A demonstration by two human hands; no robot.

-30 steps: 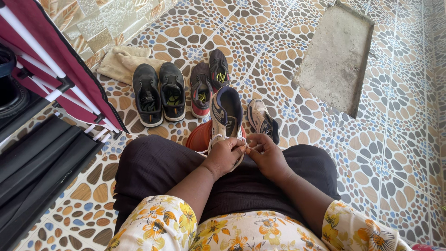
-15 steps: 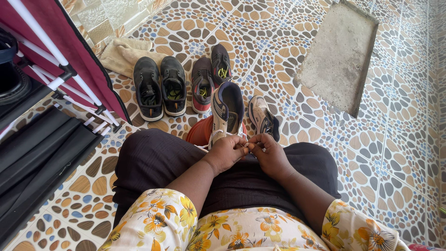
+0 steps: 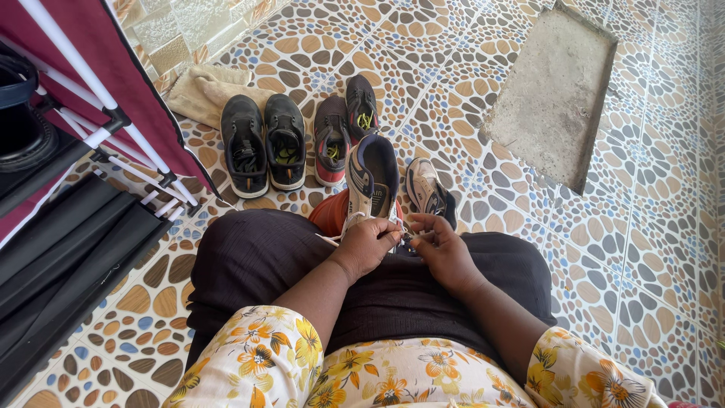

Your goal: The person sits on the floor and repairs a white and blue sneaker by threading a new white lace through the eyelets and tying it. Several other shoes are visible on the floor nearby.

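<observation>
Both hands meet at the near end of a white and navy sneaker (image 3: 371, 181) that rests on the person's lap, over a dark skirt (image 3: 264, 257), with its opening facing up and its far end pointing away from the body. The left hand (image 3: 368, 245) is curled with fingers pressed together on the sneaker's lace area at the near edge; a thin white lace (image 3: 326, 240) trails out to the left of it across the skirt. The right hand (image 3: 442, 248) sits just beside it, fingertips pinched together on the same lace region; exactly what lies between the fingertips is too small to tell. Under the sneaker, an orange-red rounded object (image 3: 332, 213) shows between the knees. Just right of the held shoe, a matching grey and white sneaker (image 3: 424, 189) lies on the patterned tile floor (image 3: 649, 227). Beyond, a pair of black shoes (image 3: 264, 143) stands side by side, and next to them a dark pair with red soles and yellow-green laces (image 3: 346, 125). A beige cloth (image 3: 208, 91) lies behind the black pair. At left stands a maroon fabric shoe rack with white tubes (image 3: 91, 98); at upper right, a bare concrete patch (image 3: 559, 91) interrupts the tiles. Floral yellow sleeves (image 3: 257, 363) frame the near edge.
</observation>
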